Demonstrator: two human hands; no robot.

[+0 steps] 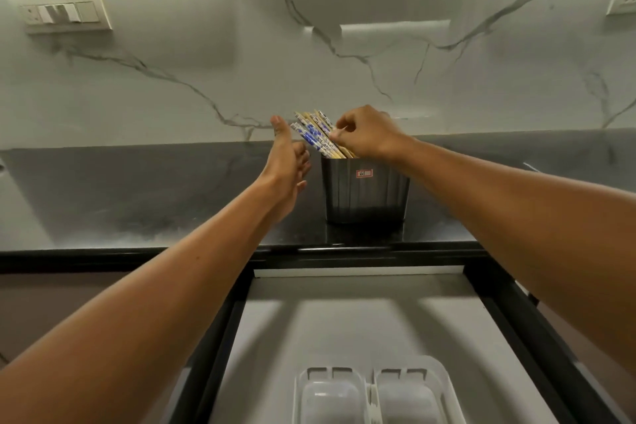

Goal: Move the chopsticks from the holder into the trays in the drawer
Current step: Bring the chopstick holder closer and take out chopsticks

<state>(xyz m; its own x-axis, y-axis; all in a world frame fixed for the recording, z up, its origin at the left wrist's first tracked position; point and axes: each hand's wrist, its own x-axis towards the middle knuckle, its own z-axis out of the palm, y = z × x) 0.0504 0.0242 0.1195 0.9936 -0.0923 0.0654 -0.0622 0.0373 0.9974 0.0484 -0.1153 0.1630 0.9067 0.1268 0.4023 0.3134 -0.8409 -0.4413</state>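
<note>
Chopsticks: all of them that I can see stand bunched in the holder, leaning left, blue-patterned and plain wooden ones together; none lies in the drawer yet.
Switch plate: on the marble wall at far left, no part of my job.
Left hand: mine, raised just left of the bundle with the thumb up and the fingers loosely curled; it holds nothing, and I cannot tell whether it touches the sticks.
Holder: a dark ribbed metal cup with a small label, standing on the black worktop near its front edge, right behind the open drawer.
Right hand: mine, over the holder's mouth, fingertips pinching the upper ends of a few sticks; how many I have, I cannot tell.
Drawer: pulled out below the worktop, its grey floor bare at the back.
Trays: pale plastic, two compartments side by side at the drawer's front; what shows of them holds nothing, though the frame cuts off their near end.
Progress: I judge this the very start, the first grasp in hand and no stick moved.
Left to do: lift the pinched sticks out, lay them in a tray, then return for the rest.
</note>
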